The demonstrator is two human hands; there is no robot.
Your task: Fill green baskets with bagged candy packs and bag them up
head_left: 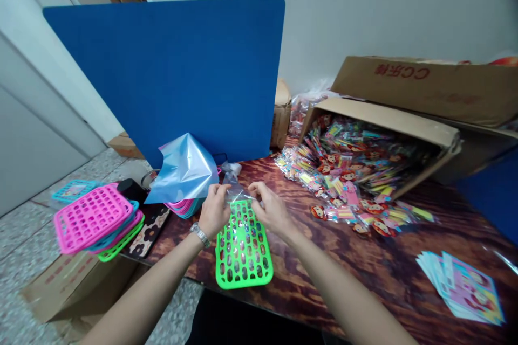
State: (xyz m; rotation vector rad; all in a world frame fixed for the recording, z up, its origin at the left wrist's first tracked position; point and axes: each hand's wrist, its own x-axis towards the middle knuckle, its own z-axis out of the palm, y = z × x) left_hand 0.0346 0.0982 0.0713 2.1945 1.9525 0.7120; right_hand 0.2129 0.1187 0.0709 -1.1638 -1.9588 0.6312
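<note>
A bright green plastic basket (243, 245) with rows of oval holes lies on the table in front of me. Its far end meets a clear plastic bag (238, 194); how much of the basket is inside the bag, I cannot tell. My left hand (215, 209) pinches the bag at the basket's far left corner, a metal watch on its wrist. At the far right corner, my right hand (270, 207) has its fingers closed on the bag's other side. Fingertips of both hands are partly hidden by the film.
Stacked pink, blue and green baskets (95, 215) are at left, beside a flower-patterned phone (149, 232). A shiny bag (186, 170) leans by a blue board (174, 75). At right, a cardboard box (424, 124) spills small packets (348, 186) near a pile of printed cards (465, 288).
</note>
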